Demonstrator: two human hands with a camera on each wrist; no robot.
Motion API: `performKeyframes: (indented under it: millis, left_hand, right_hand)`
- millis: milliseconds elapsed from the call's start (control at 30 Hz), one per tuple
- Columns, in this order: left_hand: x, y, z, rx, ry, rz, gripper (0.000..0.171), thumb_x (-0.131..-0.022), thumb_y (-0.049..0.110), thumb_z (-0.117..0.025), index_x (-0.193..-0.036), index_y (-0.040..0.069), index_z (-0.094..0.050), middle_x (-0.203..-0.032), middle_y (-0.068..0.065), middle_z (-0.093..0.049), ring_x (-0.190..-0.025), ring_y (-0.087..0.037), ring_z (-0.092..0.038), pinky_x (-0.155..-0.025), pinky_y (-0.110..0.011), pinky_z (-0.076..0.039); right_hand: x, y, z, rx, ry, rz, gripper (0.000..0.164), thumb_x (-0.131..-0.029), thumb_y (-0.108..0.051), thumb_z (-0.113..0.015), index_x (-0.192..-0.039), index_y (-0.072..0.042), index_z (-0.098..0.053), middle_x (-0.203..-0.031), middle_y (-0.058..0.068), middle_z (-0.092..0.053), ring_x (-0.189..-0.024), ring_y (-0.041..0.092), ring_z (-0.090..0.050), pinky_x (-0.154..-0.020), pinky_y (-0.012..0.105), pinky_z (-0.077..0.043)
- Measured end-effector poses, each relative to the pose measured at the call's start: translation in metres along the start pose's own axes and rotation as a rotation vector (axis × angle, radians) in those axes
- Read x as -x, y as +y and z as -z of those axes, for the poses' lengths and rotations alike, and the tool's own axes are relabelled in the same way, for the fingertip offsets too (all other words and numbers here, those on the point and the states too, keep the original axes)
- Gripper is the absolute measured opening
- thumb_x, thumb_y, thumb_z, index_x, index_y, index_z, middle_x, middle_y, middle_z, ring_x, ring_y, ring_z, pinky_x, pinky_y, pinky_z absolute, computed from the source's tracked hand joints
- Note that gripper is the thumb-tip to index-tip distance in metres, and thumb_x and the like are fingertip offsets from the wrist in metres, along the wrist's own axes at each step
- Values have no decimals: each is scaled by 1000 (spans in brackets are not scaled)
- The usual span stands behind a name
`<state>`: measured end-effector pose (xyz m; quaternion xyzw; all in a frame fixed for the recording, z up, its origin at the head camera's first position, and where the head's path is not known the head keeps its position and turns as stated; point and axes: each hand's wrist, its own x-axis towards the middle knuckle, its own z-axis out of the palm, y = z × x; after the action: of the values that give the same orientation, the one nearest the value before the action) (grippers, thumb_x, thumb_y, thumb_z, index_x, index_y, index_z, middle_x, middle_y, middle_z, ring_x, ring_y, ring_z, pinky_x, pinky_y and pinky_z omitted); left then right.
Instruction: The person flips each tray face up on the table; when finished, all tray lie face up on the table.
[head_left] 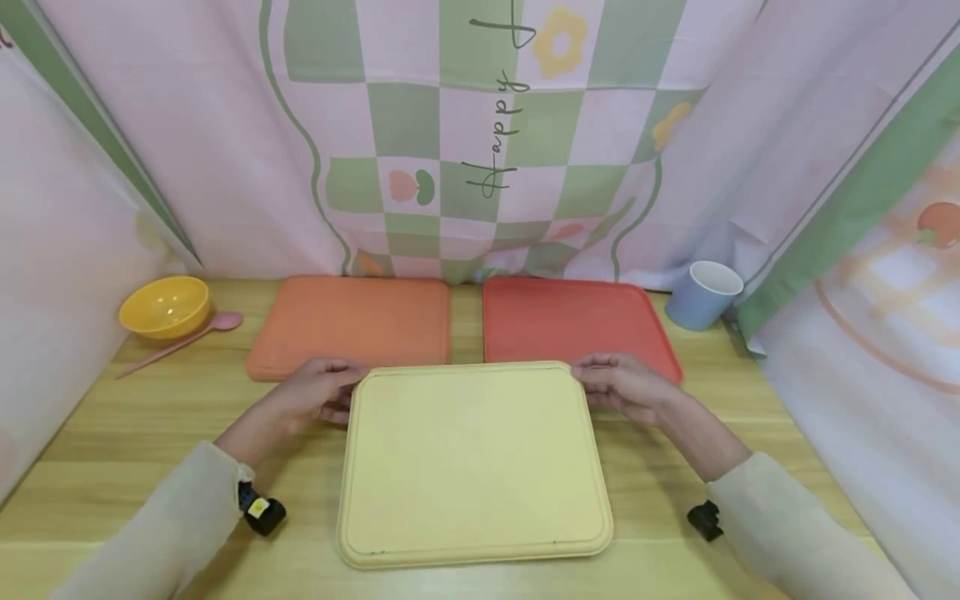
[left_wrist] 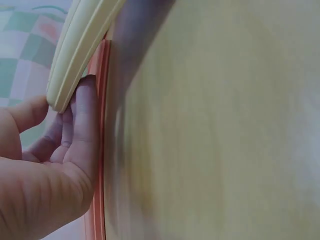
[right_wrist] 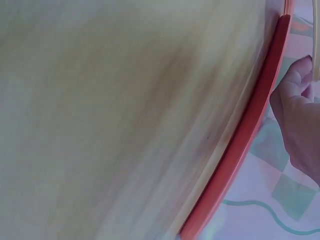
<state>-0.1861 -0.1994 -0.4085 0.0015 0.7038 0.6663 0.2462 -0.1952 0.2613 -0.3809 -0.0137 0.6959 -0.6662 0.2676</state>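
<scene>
A pale yellow rectangular tray (head_left: 476, 467) is held above the wooden table by both hands, one at each far corner. My left hand (head_left: 318, 390) pinches its far left corner; in the left wrist view the thumb (left_wrist: 32, 112) lies against one face and the fingers (left_wrist: 85, 125) are under the other. At the far right corner my right hand (head_left: 626, 387) grips the tray's edge, thumb on top. The right wrist view shows that hand (right_wrist: 300, 110) only in part, at its edge. Behind lie an orange tray (head_left: 360, 321) and a red tray (head_left: 573, 325).
A yellow bowl (head_left: 165, 308) stands at the back left, with a pink spoon (head_left: 183, 343) beside it. At the back right is a blue cup (head_left: 702, 297). A checked curtain (head_left: 480, 125) hangs behind the wooden table (head_left: 172, 417).
</scene>
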Motion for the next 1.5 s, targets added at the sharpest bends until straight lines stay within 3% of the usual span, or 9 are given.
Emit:
performKeyframes:
  millis: [200,433,567,800,967,1267,1500]
  left_hand:
    - [1,9,0,85,-15,10,30,-107,25,-55,-84,11,-69,-88,-4,-65,-77,-16,-64,-71,-37,-60]
    - [2,19,0,153,-57,-11,29,-108,25,-54,-86,13,-70,-88,-2,-67,-79,-15,-65,-71,-35,-60]
    - [4,28,-1,173,-41,-64,28,-107,22,-54,-87,12,-70,-86,-1,-67,-77,-14,-63,-69,-31,-57]
    - [6,46,-5,197,33,-156,24,-106,23,-59,-91,10,-72,-83,-2,-65,-72,-13,-60,-65,-29,-56]
    - [9,58,-5,230,54,-209,24,-105,23,-60,-88,10,-71,-81,-1,-65,-71,-13,-61,-63,-28,-56]
    - [8,78,-3,364,25,-328,31,-104,12,-60,-74,9,-70,-74,-1,-67,-66,-13,-63,-60,-26,-53]
    - [12,91,-3,405,-8,-387,25,-104,12,-59,-88,8,-78,-85,-3,-72,-76,-14,-67,-66,-25,-55]
  right_hand:
    - [-1,-2,-1,-161,-29,25,21,-107,-6,-48,-100,-9,-67,-98,2,-66,-91,14,-63,-84,28,-54]
    - [1,-11,-3,-188,-56,40,30,-109,-7,-42,-97,-9,-69,-96,3,-68,-90,14,-63,-83,27,-52]
    - [3,-24,-4,-190,-71,78,34,-110,-9,-42,-95,-9,-72,-93,3,-70,-86,15,-63,-80,28,-53]
    - [6,-48,-8,-252,-25,99,33,-110,-11,-44,-95,-8,-74,-91,5,-72,-84,15,-65,-77,30,-55]
    - [9,-59,-7,-277,-95,189,34,-110,-9,-44,-94,-4,-74,-88,5,-71,-82,15,-64,-77,28,-53]
    - [13,-77,-8,-260,-168,289,35,-110,-9,-43,-88,-4,-70,-83,4,-66,-77,15,-60,-76,28,-49]
    - [15,-86,-9,-277,-233,325,36,-111,-12,-39,-90,-3,-67,-84,4,-62,-79,16,-57,-75,28,-47]
